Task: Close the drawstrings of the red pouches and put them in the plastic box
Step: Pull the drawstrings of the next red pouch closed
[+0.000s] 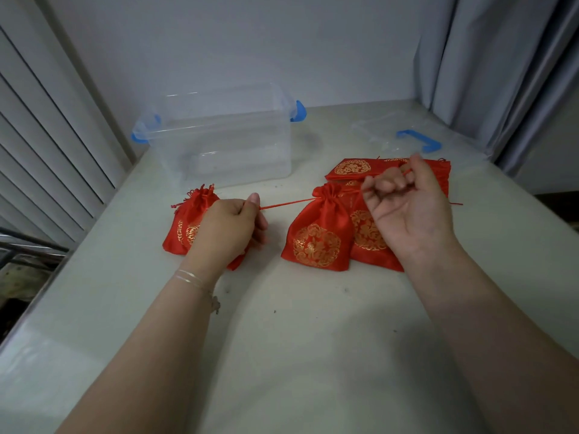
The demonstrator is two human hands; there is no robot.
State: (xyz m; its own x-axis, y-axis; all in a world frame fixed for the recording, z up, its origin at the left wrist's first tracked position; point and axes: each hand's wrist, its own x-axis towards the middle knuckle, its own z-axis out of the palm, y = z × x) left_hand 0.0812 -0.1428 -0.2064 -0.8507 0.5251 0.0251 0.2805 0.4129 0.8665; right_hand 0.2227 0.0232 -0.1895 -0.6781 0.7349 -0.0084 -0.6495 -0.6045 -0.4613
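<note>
1. Now, centre of the table [313, 355]: a red pouch [316, 236] with a gold round motif, its neck gathered tight.
2. Left hand [230, 228] pinches one taut drawstring [288, 203]; right hand [407, 208], palm up and fingers curled, grips the other cord.
3. Closed pouch [188, 220] sits half hidden behind the left hand.
4. Stacked pouches [351, 167] lie partly covered by the right hand.
5. Clear plastic box [225, 136] stands open behind.

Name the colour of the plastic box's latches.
Blue, on the clear plastic box; the head view shows both latches.
</note>
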